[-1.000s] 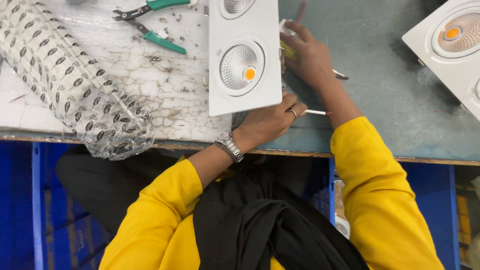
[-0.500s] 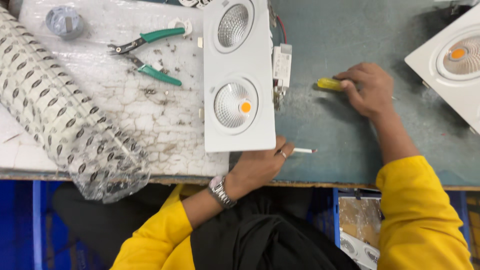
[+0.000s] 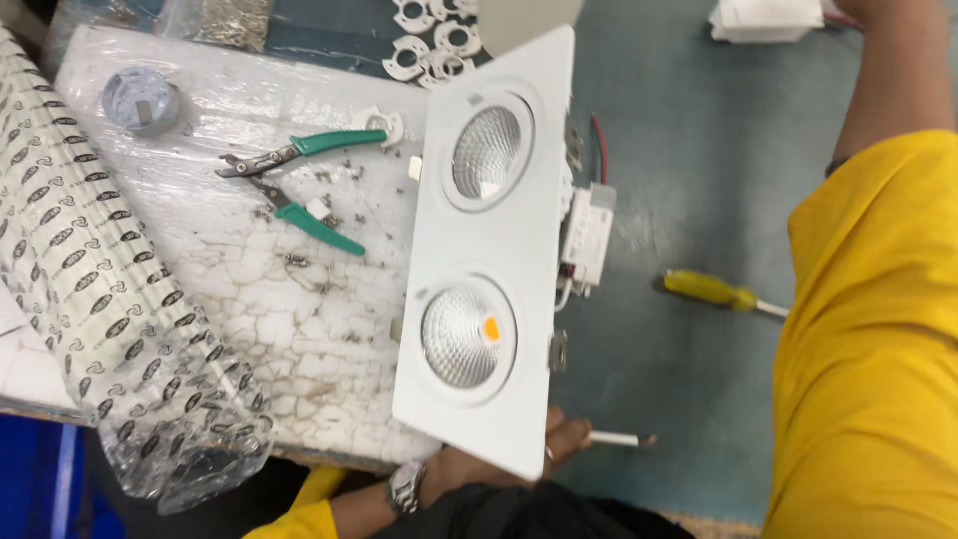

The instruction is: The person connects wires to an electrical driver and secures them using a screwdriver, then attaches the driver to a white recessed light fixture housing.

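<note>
Fixture: one white rectangular twin downlight point(image 3: 489, 250), lying lengthwise near the bench's front edge, half on the cracked white mat point(image 3: 249, 289), half on the grey-green bench top point(image 3: 679, 180).
Lamps in fixture: two round reflectors; the nearer one shows an orange spot.
Driver: one small white box point(image 3: 587, 238) on the fixture's right side, with red wire above it.
Left hand: left hand point(image 3: 499, 459) at the fixture's near end, fingers tucked under its edge, gripping it; one ring visible, one metal wristwatch point(image 3: 402, 487) on the wrist.
White stick: one thin white rod point(image 3: 619, 438) pokes out to the right beside the left fingers; whether held, cannot tell.
Right hand: arm in yellow sleeve point(image 3: 868, 329) reaches to the top right; hand itself out of view, so its grip cannot be told.
Screwdriver: one, yellow handle point(image 3: 711, 290), lying on the bench just left of the sleeve.
Pliers: one pair, green handles point(image 3: 299, 190), jaws spread, on the mat.
Plastic rings: several white ones point(image 3: 429, 40) at the top edge.
Wrapped roll: one patterned, in clear film point(image 3: 110, 299), far left.
</note>
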